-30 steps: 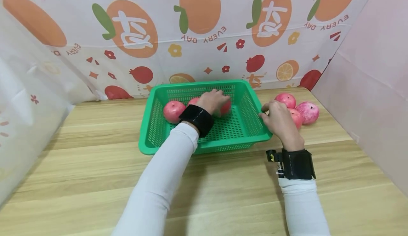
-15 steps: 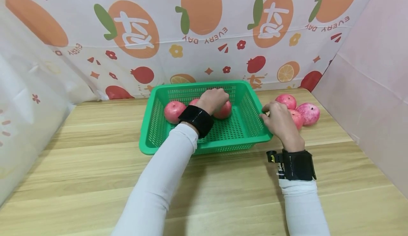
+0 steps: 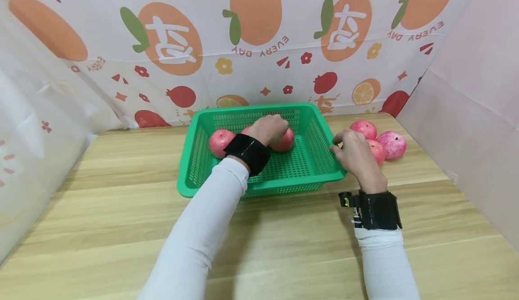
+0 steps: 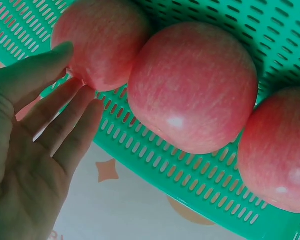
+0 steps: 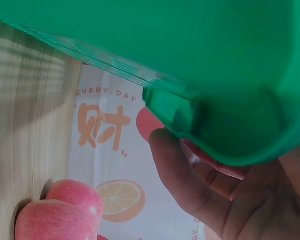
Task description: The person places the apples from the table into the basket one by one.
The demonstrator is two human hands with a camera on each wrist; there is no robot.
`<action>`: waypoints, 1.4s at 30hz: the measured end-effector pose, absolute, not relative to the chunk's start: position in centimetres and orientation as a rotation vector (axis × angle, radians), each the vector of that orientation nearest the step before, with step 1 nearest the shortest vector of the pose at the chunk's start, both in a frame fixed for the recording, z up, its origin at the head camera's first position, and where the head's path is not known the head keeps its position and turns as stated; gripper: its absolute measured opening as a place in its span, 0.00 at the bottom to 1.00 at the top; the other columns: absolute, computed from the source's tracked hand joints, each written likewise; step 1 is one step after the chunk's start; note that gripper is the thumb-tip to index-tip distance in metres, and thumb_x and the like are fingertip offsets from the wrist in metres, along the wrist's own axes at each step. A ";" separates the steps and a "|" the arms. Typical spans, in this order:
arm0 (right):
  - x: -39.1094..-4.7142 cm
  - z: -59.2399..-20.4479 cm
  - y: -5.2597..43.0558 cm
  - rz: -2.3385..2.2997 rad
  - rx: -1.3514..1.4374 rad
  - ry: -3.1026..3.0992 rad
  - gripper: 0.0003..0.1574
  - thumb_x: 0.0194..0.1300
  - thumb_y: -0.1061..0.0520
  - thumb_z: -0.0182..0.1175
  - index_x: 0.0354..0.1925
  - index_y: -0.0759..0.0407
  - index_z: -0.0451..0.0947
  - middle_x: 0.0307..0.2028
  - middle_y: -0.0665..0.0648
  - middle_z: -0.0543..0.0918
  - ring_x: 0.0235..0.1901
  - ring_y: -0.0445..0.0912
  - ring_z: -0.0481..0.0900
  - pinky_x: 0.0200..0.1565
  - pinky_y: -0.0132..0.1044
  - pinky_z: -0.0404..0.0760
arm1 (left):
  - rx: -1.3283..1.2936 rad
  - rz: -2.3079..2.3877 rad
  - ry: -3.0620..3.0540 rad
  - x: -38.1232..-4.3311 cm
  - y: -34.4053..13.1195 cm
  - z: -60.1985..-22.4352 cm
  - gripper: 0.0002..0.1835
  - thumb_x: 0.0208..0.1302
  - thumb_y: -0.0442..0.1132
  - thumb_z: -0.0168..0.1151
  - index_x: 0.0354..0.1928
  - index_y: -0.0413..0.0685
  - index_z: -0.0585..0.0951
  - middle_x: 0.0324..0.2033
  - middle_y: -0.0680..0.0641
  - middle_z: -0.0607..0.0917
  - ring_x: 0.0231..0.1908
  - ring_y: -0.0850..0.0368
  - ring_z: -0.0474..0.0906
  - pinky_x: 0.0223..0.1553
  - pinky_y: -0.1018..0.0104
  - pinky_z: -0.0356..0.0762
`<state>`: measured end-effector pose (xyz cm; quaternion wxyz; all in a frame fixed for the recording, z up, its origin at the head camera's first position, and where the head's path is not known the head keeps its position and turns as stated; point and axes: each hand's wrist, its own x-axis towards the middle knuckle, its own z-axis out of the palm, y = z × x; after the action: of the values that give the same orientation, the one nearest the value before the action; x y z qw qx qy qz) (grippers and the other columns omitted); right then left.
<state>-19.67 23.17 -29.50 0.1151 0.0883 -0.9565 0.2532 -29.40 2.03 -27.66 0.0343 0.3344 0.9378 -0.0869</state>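
A green plastic basket [image 3: 298, 180] stands on the wooden table, holding three red apples in a row along its far side. My left hand [image 3: 267, 129] reaches into it, with thumb and fingers spread loosely at the right apple [image 3: 285, 141]. The left wrist view shows the fingertips right at that apple [image 4: 102, 45]. Beside it sit the middle apple [image 4: 192, 90] and the left apple [image 4: 282, 150]; in the head view my hand covers most of the middle one. My right hand [image 3: 354, 153] grips the basket's right rim [image 5: 240, 161] between thumb and fingers.
To the right of the basket, three more apples lie close together: a far one [image 3: 363, 129], a paler mottled one [image 3: 391, 145] and a near one [image 3: 377, 150] partly behind my right hand. A fruit-printed sheet [image 3: 259, 75] hangs right behind the basket.
My left hand has come to a lower, steadier pose over the right apple, then drawn slightly left. More of that apple shows now. My right hand has stayed at the rim.
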 end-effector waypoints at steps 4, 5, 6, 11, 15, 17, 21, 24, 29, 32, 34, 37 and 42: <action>-19.7 -29.6 23.2 0.741 0.261 -2.797 0.14 0.69 0.68 0.62 0.47 0.81 0.80 0.45 0.75 0.81 0.42 0.63 0.80 0.42 0.54 0.84 | 1.033 -0.237 2.865 -29.4 2.1 -27.6 0.12 0.72 0.26 0.57 0.51 0.41 0.85 0.44 0.42 0.85 0.38 0.51 0.74 0.46 0.59 0.80; -19.7 -29.6 23.3 0.739 0.260 -2.794 0.14 0.69 0.68 0.62 0.47 0.81 0.80 0.45 0.75 0.81 0.42 0.63 0.80 0.42 0.54 0.84 | 1.037 -0.217 2.855 -29.5 2.0 -27.5 0.12 0.72 0.26 0.56 0.50 0.41 0.85 0.43 0.43 0.85 0.38 0.51 0.73 0.45 0.59 0.79; -19.7 -29.6 23.3 0.740 0.259 -2.792 0.14 0.69 0.68 0.62 0.47 0.81 0.80 0.45 0.75 0.81 0.42 0.63 0.81 0.42 0.54 0.84 | 1.035 -0.186 2.842 -29.6 1.9 -27.4 0.12 0.71 0.26 0.56 0.49 0.41 0.85 0.42 0.43 0.84 0.37 0.51 0.73 0.44 0.60 0.78; -19.7 -29.7 23.2 0.748 0.254 -2.797 0.14 0.69 0.68 0.62 0.47 0.81 0.80 0.46 0.75 0.81 0.47 0.65 0.79 0.49 0.57 0.81 | 1.041 0.022 2.811 -29.8 0.8 -26.2 0.15 0.70 0.30 0.58 0.54 0.45 0.85 0.49 0.46 0.84 0.47 0.52 0.78 0.51 0.60 0.78; -19.6 -29.7 22.9 0.730 0.255 -2.791 0.13 0.69 0.69 0.62 0.46 0.81 0.81 0.46 0.75 0.81 0.48 0.65 0.78 0.50 0.58 0.80 | 1.068 0.118 2.844 -29.7 -0.7 -25.1 0.17 0.72 0.34 0.61 0.61 0.45 0.83 0.58 0.45 0.83 0.60 0.50 0.77 0.60 0.55 0.76; -19.6 -29.8 22.9 0.719 0.256 -2.792 0.13 0.68 0.69 0.62 0.46 0.81 0.81 0.46 0.75 0.81 0.48 0.65 0.78 0.50 0.59 0.80 | 1.066 0.132 2.863 -29.5 -1.5 -24.6 0.18 0.72 0.36 0.62 0.62 0.45 0.83 0.58 0.44 0.83 0.60 0.48 0.77 0.61 0.54 0.76; -19.5 -29.8 22.9 0.705 0.259 -2.795 0.13 0.68 0.69 0.62 0.46 0.81 0.81 0.45 0.75 0.81 0.47 0.65 0.78 0.49 0.59 0.80 | 1.063 0.159 2.895 -29.2 -3.0 -23.8 0.18 0.71 0.37 0.64 0.61 0.45 0.83 0.57 0.43 0.83 0.58 0.48 0.77 0.59 0.53 0.77; -19.5 -29.8 22.9 0.705 0.263 -2.795 0.13 0.68 0.69 0.62 0.46 0.81 0.81 0.46 0.75 0.81 0.48 0.66 0.78 0.49 0.59 0.80 | 1.065 0.172 2.906 -29.0 -4.1 -23.4 0.17 0.71 0.37 0.65 0.60 0.44 0.84 0.55 0.42 0.84 0.57 0.48 0.78 0.58 0.53 0.78; -19.4 -29.8 22.9 0.717 0.264 -2.797 0.13 0.69 0.69 0.61 0.47 0.82 0.80 0.46 0.75 0.81 0.48 0.66 0.79 0.49 0.59 0.81 | 1.058 0.176 2.927 -28.8 -5.8 -22.6 0.17 0.70 0.37 0.64 0.59 0.43 0.84 0.54 0.43 0.85 0.56 0.46 0.79 0.57 0.51 0.78; -19.4 -29.7 22.9 0.726 0.266 -2.800 0.14 0.69 0.69 0.61 0.47 0.82 0.80 0.47 0.76 0.80 0.47 0.66 0.79 0.48 0.58 0.82 | 1.060 0.181 2.954 -28.6 -6.9 -22.3 0.16 0.70 0.38 0.65 0.58 0.43 0.85 0.52 0.43 0.86 0.54 0.47 0.81 0.57 0.50 0.78; -19.4 -29.6 22.9 0.731 0.265 -2.802 0.14 0.69 0.69 0.61 0.47 0.82 0.80 0.47 0.76 0.80 0.47 0.66 0.79 0.47 0.58 0.82 | 1.071 0.189 2.972 -28.6 -7.8 -22.1 0.15 0.70 0.38 0.65 0.56 0.42 0.85 0.51 0.43 0.87 0.53 0.46 0.81 0.57 0.50 0.78; -19.5 -29.6 22.9 0.728 0.262 -2.805 0.14 0.69 0.69 0.62 0.47 0.82 0.80 0.47 0.76 0.80 0.46 0.65 0.79 0.47 0.58 0.81 | 1.066 0.217 2.976 -28.5 -9.2 -22.0 0.16 0.70 0.37 0.65 0.57 0.40 0.84 0.51 0.41 0.86 0.54 0.45 0.81 0.58 0.50 0.77; -19.5 -29.5 23.0 0.729 0.263 -2.809 0.14 0.68 0.69 0.62 0.47 0.82 0.80 0.46 0.76 0.80 0.46 0.65 0.78 0.47 0.58 0.81 | 1.014 0.241 2.998 -28.2 -11.8 -22.1 0.18 0.70 0.34 0.64 0.59 0.38 0.83 0.49 0.39 0.86 0.51 0.43 0.82 0.55 0.48 0.79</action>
<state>-19.48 22.99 -29.46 0.1135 0.0896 -0.9578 0.2484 -28.23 -11.80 -22.06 -0.0163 0.3193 0.9445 0.0759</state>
